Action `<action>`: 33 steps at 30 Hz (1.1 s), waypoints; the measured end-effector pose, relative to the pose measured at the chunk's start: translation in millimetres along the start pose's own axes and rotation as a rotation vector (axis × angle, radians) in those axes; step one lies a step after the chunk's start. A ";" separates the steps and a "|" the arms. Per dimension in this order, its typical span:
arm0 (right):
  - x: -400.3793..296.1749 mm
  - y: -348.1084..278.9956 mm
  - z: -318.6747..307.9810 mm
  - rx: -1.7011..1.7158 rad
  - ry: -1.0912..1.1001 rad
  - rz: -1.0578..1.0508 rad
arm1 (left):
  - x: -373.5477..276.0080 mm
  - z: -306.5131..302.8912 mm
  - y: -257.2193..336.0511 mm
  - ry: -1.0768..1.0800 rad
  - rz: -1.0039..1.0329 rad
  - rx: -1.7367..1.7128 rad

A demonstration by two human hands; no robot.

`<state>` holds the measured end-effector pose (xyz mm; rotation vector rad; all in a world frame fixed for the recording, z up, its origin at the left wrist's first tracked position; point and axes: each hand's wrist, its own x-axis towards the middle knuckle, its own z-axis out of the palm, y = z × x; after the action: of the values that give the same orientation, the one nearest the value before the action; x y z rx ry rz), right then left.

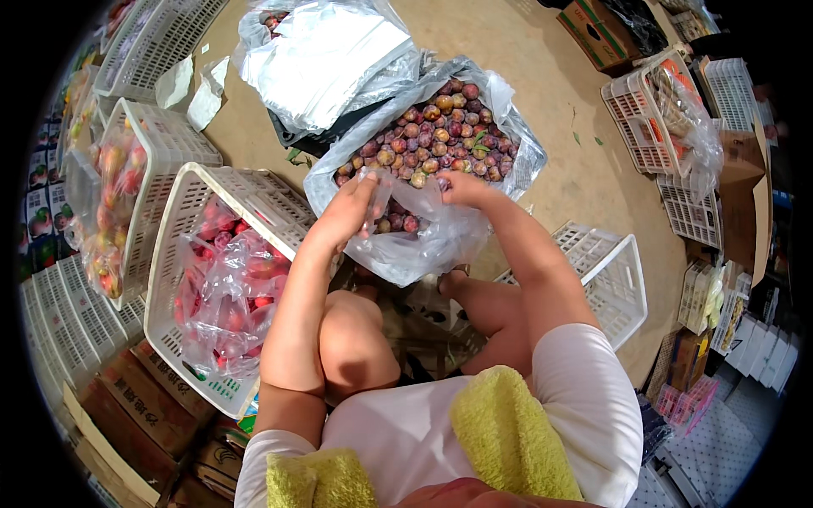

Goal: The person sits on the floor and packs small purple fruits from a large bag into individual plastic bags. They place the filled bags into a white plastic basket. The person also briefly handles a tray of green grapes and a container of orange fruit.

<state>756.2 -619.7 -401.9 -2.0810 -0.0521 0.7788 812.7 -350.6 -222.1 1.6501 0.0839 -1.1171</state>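
Observation:
A liner-covered crate of plums (438,127) stands before me, its grey-white plastic liner (324,184) folded out over the rim. My left hand (349,213) grips the edge of a clear plastic bag (419,244) at the crate's near side. Several plums (395,221) show at the bag, but I cannot tell whether they lie inside it or behind it. At the other side of the bag's mouth, my right hand (467,188) has its fingers curled around what looks like a purple plum, partly hidden by the fingers. A green leaf (481,143) lies among the plums.
White plastic sheets (330,57) cover a dark crate (298,130) beyond the plums. On my left stands a white crate (159,267) with bagged red fruit (235,298). Another white crate (616,292) is near my right knee. Crates (635,120) and cartons (597,38) line the right side.

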 end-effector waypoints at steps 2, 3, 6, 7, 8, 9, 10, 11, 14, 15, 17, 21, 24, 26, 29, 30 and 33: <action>-14.0 -30.5 -30.1 0.361 0.149 0.290 | 1.6 -2.1 -3.3 0.033 0.001 -0.054; -20.0 -28.8 -45.2 0.532 0.231 0.305 | 5.0 -0.5 -3.3 0.053 0.007 -0.101; -41.9 -86.1 -76.8 0.781 0.219 0.140 | 3.8 -3.7 -4.1 0.132 0.011 -0.211; -47.1 -94.3 -83.6 0.720 0.046 0.034 | 2.8 -3.9 -3.6 0.131 0.028 -0.238; -50.1 -106.9 -84.0 0.679 -0.013 -0.053 | 2.4 -4.9 -3.8 0.133 0.048 -0.264; -54.0 -121.2 -80.5 0.636 -0.069 -0.140 | 2.1 -6.0 -5.0 0.142 0.034 -0.282; -54.9 -130.6 -78.3 0.594 -0.127 -0.229 | -0.6 -7.1 -5.6 0.158 0.017 -0.268; -51.9 -132.5 -85.0 0.588 -0.084 -0.177 | -2.8 -6.1 -3.3 0.166 0.006 -0.252; -11.9 -74.5 -71.1 0.616 0.182 0.171 | -1.1 -1.0 1.9 0.153 -0.007 -0.227; 3.5 -31.7 -53.9 0.176 0.300 0.240 | 1.5 2.7 1.7 0.135 -0.011 -0.222; 26.5 12.6 -13.5 -0.367 0.420 0.312 | -1.9 3.5 2.1 0.148 -0.007 -0.195; 35.9 -15.1 27.9 -0.392 0.429 0.405 | -8.3 -1.7 1.9 0.224 -0.015 -0.143; 27.9 -19.4 22.8 -0.376 0.323 0.380 | -4.7 -8.3 -2.4 0.177 -0.012 -0.140; 23.1 -14.8 23.4 -0.418 0.302 0.308 | -6.0 -6.4 -0.4 0.191 0.012 -0.161; 15.9 -15.4 5.7 -0.514 0.102 0.223 | -5.8 -7.1 0.2 0.185 0.030 -0.180; 15.8 -13.7 3.0 -0.539 0.105 0.212 | -5.2 -7.3 0.5 0.178 0.034 -0.184; 18.0 -7.6 2.7 -0.557 0.100 0.192 | -6.0 -6.0 2.5 0.186 0.029 -0.177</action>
<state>771.0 -607.5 -406.4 -2.6819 -0.0139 0.8408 814.5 -344.1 -216.4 1.5866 0.2705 -0.9053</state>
